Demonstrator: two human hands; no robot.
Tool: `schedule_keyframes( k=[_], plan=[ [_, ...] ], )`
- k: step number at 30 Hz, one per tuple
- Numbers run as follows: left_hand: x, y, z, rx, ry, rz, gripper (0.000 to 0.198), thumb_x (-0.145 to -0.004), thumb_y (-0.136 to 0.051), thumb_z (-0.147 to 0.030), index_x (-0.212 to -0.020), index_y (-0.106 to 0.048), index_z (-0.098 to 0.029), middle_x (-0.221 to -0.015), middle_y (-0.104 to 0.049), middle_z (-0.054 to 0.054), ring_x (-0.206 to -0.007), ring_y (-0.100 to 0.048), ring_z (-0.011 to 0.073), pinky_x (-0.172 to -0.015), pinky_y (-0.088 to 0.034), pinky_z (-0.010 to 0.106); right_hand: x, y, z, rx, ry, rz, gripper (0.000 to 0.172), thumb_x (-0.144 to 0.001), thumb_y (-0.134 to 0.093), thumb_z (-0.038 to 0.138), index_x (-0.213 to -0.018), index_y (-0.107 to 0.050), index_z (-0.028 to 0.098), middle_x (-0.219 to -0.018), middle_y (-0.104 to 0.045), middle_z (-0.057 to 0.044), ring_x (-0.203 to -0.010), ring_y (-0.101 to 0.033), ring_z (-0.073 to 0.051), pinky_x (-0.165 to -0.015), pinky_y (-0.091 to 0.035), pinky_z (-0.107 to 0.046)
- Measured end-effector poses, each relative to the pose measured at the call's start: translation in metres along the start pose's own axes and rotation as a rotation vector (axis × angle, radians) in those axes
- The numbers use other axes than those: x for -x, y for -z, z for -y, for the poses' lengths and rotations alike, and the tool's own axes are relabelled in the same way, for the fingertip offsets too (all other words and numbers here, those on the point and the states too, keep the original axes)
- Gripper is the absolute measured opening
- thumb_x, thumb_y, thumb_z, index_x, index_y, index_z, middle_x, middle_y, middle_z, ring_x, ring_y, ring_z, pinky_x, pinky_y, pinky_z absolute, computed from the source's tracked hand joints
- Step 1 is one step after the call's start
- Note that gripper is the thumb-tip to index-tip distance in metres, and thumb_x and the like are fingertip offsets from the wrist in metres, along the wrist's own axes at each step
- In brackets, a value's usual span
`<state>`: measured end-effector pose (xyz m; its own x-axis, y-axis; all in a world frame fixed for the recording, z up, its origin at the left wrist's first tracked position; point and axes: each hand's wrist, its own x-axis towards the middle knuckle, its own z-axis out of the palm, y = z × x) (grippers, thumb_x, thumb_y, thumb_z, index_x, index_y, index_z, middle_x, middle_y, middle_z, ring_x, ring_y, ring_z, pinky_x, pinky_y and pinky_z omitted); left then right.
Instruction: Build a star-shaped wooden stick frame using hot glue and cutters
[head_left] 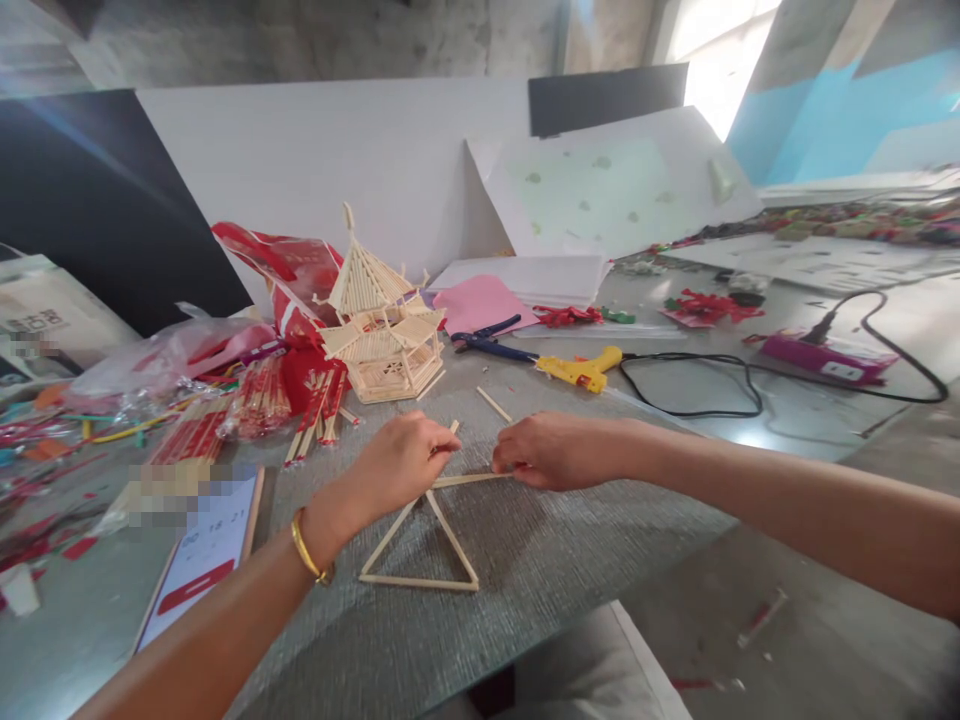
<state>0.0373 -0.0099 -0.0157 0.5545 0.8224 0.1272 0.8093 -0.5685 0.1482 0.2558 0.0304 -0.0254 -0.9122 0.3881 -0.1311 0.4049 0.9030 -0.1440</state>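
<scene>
A triangle of pale wooden sticks (pixel 418 582) lies flat on the table in front of me. From its top corner another wooden stick (pixel 471 480) runs to the right. My left hand (pixel 401 458) is above that corner, thumb and fingers pinched together, with a short stick end (pixel 454 427) showing just past the fingertips. My right hand (pixel 551 452) closes its fingers at the right end of the sideways stick; the fingers partly hide that end. One loose stick (pixel 493 404) lies behind the hands.
Behind stands a stick-built pagoda model (pixel 386 340). A yellow glue gun (pixel 581 370) with a black cable and blue-handled pliers (pixel 495 340) lie near it. At left are red-wrapped chopsticks (pixel 259 400) and a phone (pixel 206 550). A purple power strip (pixel 825 355) sits right.
</scene>
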Motion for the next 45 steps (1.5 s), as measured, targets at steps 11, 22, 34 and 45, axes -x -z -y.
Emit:
schedule_keyframes(
  k=[11, 22, 34, 45],
  plan=[
    [-0.017, -0.013, -0.005, -0.016, -0.08, 0.174, 0.022, -0.079, -0.055, -0.013, -0.083, -0.075, -0.021, -0.073, -0.07, 0.003, -0.071, -0.061, 0.0172, -0.065, -0.041, 0.025, 0.001, 0.0, 0.003, -0.045, -0.091, 0.024, 0.024, -0.075, -0.049, 0.01, -0.091, -0.066, 0.016, -0.085, -0.064, -0.005, -0.074, -0.053, -0.015, -0.062, -0.031, -0.024],
    [-0.018, -0.012, -0.003, -0.034, -0.085, 0.194, 0.023, -0.079, -0.052, -0.015, -0.081, -0.074, -0.02, -0.071, -0.07, 0.003, -0.07, -0.061, 0.0169, -0.063, -0.039, 0.024, 0.004, 0.0, 0.0, -0.106, -0.09, 0.006, 0.023, -0.077, -0.05, 0.008, -0.089, -0.068, 0.014, -0.085, -0.063, -0.005, -0.075, -0.051, -0.013, -0.067, -0.034, -0.023],
    [-0.02, -0.014, -0.002, -0.028, -0.081, 0.189, 0.024, -0.078, -0.049, -0.016, -0.078, -0.073, -0.019, -0.073, -0.07, 0.005, -0.071, -0.062, 0.017, -0.063, -0.04, 0.024, -0.008, 0.001, -0.019, -0.224, -0.052, 0.077, 0.02, -0.074, -0.053, 0.007, -0.087, -0.067, 0.013, -0.073, -0.058, 0.001, -0.065, -0.047, -0.009, -0.062, -0.034, -0.019],
    [-0.02, -0.017, -0.006, 0.015, -0.042, 0.147, 0.024, -0.079, -0.049, -0.019, -0.08, -0.073, -0.018, -0.076, -0.07, 0.007, -0.074, -0.061, 0.0195, -0.066, -0.041, 0.027, -0.009, 0.0, -0.019, -0.291, -0.085, 0.064, 0.021, -0.072, -0.053, 0.007, -0.088, -0.067, 0.011, -0.074, -0.06, 0.0, -0.063, -0.048, -0.008, -0.062, -0.035, -0.018]
  ],
)
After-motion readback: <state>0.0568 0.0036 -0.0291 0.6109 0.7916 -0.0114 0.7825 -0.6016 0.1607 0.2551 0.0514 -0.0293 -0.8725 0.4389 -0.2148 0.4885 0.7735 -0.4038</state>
